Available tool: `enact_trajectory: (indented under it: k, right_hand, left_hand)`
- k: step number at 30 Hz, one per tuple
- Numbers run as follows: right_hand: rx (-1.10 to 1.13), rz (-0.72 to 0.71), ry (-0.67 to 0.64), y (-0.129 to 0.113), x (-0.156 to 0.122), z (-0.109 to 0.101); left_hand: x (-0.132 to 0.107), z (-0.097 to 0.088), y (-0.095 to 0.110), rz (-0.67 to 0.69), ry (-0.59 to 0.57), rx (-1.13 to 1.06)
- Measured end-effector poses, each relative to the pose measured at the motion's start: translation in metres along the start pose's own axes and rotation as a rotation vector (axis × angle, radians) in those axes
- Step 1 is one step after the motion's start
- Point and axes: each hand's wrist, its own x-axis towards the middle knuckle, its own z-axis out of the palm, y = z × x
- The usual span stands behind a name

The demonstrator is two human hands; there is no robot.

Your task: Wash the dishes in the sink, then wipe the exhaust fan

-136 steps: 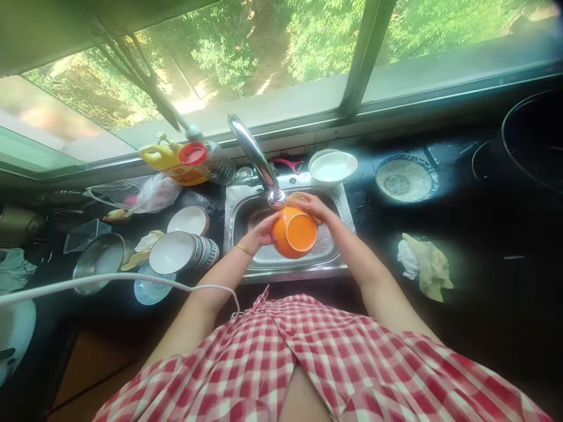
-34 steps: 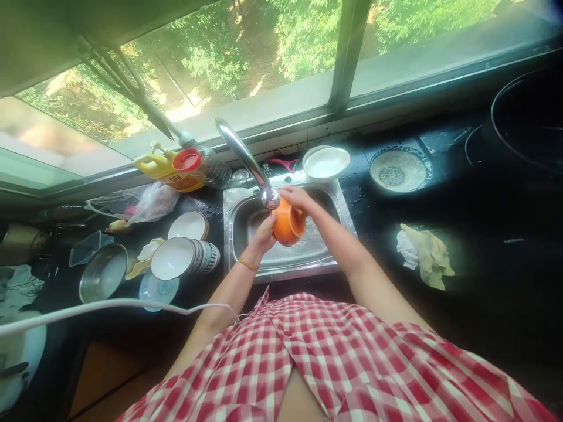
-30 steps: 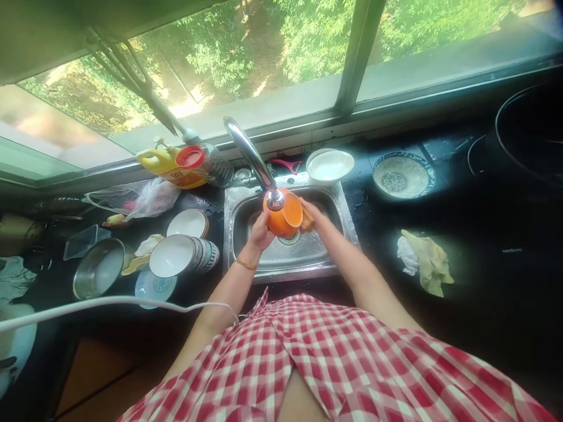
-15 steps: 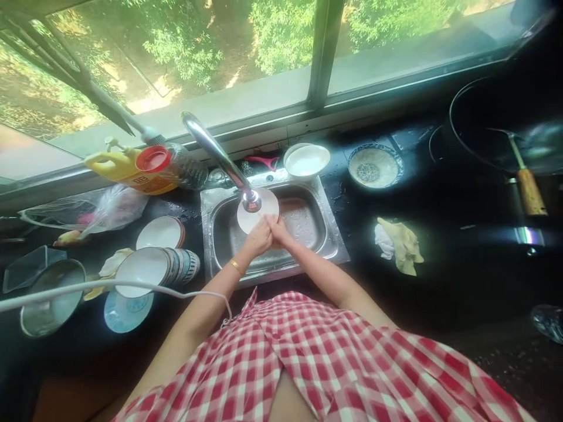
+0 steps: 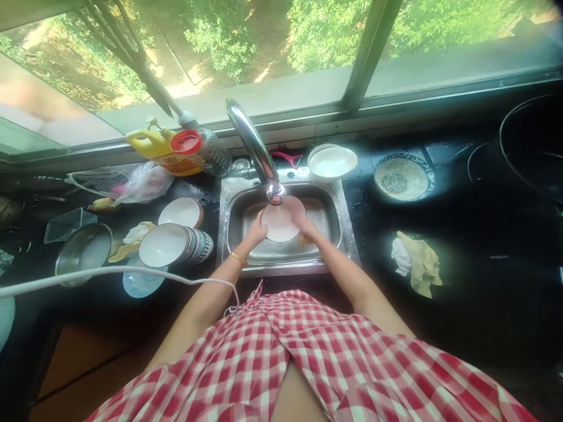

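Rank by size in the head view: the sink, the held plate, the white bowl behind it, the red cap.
Largest: sink. Next: held plate and white bowl, too alike to rank. Smallest: red cap.

No legible text anywhere; red print on the yellow bottle (image 5: 155,149) too blurred for reading.

A home kitchen; a steel sink (image 5: 285,269) surrounds the grip on the pale dish (image 5: 281,221), the curved tap (image 5: 254,138) just above it; left of the grip, stacked bowls (image 5: 165,246) and a yellow oil jug (image 5: 152,145) crowd the dark counter (image 5: 484,275); right of it, a patterned plate (image 5: 403,177) and a rag (image 5: 417,266); far right, a dark pan (image 5: 534,140); beyond, a window (image 5: 264,41) onto trees.
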Motion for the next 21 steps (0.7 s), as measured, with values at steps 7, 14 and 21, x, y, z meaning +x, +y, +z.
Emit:
enact_trajectory:
  k: [7, 14, 21]
  right_hand:
    - [-0.89, -0.505, -0.159, -0.045, 0.005, -0.017]
    - [-0.269, -0.328, 0.157, -0.009, -0.001, -0.043]
    - [0.226, 0.098, 0.336, 0.008, -0.014, -0.004]
  left_hand:
    - [0.006, 0.024, 0.052, 0.322, -0.247, 0.698]
    - [0.035, 0.018, 0.046, 0.381, -0.403, 0.021]
    - [-0.001, 0.067, -0.005, -0.144, -0.246, -0.425]
